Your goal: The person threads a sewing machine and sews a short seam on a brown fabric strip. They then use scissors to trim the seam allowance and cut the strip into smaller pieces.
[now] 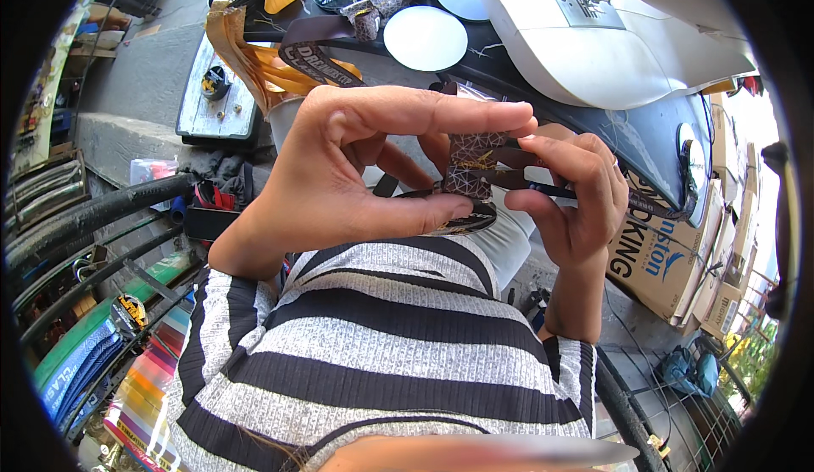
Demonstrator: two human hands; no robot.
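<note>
And here the patterned band (465,177) is gripped upright by the left hand (322,167); just to its right, what look like dark snips (510,180) are pinched by the right hand (587,175), pointed leftward, crosswise.

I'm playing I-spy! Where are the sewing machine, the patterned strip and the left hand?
Sewing machine (585,55): head view, on its white body.
Patterned strip (466,175): head view, on its brown front.
Left hand (320,163): head view, between thumb and index finger bases.
</note>
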